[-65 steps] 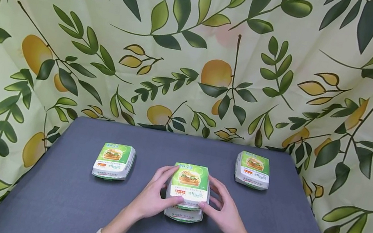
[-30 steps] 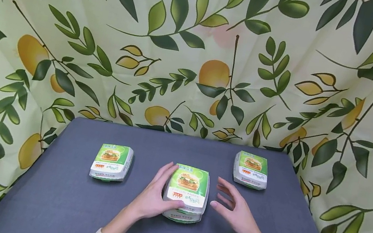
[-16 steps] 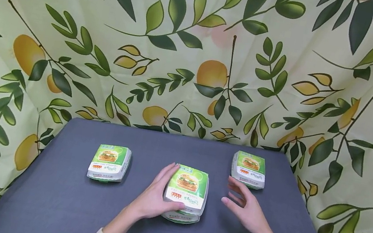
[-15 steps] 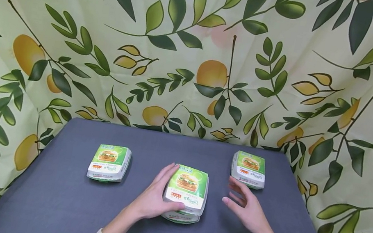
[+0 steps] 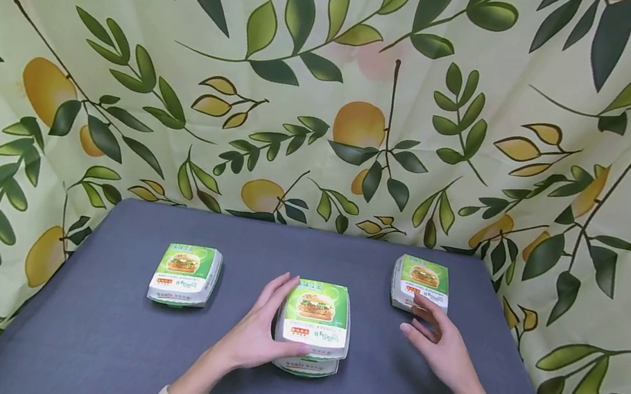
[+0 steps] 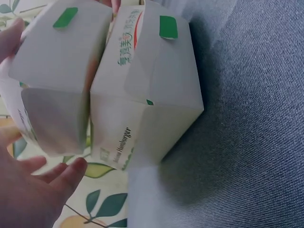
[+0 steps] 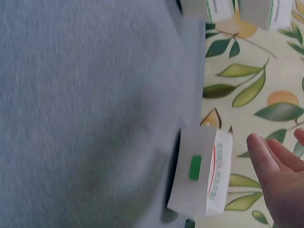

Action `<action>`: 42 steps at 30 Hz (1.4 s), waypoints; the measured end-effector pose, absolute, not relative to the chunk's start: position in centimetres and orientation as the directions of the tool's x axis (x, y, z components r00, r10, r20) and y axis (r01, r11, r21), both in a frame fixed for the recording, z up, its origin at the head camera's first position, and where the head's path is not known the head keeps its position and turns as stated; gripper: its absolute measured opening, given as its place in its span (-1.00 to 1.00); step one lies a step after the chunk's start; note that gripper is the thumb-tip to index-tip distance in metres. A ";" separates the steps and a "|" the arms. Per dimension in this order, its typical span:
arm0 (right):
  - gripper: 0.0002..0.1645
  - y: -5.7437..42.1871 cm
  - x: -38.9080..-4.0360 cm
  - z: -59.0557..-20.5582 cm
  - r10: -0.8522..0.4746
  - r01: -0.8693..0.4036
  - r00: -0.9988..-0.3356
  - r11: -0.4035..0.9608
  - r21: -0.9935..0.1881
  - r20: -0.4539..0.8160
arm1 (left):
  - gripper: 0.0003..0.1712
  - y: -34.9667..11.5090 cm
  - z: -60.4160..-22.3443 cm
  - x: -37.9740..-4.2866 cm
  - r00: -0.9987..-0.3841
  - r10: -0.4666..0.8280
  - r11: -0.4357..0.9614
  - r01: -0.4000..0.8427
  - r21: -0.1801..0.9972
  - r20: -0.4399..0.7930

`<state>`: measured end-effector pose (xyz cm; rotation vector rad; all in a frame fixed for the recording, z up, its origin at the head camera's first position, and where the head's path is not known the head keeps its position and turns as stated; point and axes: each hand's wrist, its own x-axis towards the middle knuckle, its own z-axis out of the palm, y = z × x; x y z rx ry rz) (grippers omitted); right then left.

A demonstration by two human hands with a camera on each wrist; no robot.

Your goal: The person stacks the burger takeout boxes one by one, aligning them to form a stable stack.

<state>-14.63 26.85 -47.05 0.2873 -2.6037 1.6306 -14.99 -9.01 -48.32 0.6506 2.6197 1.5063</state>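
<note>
Two white-and-green hamburger boxes are stacked mid-table. The upper box (image 5: 316, 310) rests over the lower box (image 5: 305, 365), whose front edge shows beneath it. My left hand (image 5: 252, 334) holds the upper box, thumb at its front edge and fingers along its left side. In the left wrist view, the upper box (image 6: 61, 52) lies between thumb and fingers, at a slight angle to the lower box (image 6: 152, 90). My right hand (image 5: 445, 350) holds nothing; its fingertips overlap the front of the back-right hamburger box (image 5: 423, 277). In the right wrist view this box (image 7: 197, 171) is apart from the fingers.
Another hamburger box (image 5: 184, 274) lies on the left of the grey-blue table (image 5: 106, 343). A leaf-and-fruit patterned cloth (image 5: 310, 154) hangs behind the table and along both sides. Black wrist cameras sit on both wrists.
My right hand has let go of the upper box and moved right to the back-right box. My left hand stays at the stack, where the upper box has turned slightly straighter.
</note>
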 end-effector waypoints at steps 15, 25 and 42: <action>-0.24 29.8 -16.4 -46.6 0.020 -0.168 -0.977 0.550 -0.818 0.214 | 0.30 -9.0 -48.7 -15.3 -0.901 0.395 0.405 0.345 0.847 0.178; -0.15 31.3 -18.2 -47.1 0.094 -0.097 -0.976 0.621 -0.778 0.197 | 0.28 -8.9 -48.5 -15.3 -0.903 0.392 0.400 0.338 0.852 0.174; 0.15 32.9 -21.5 -49.7 0.067 0.032 -0.998 0.619 -0.785 0.013 | 0.23 -8.9 -48.3 -15.0 -0.903 0.391 0.388 0.335 0.858 0.176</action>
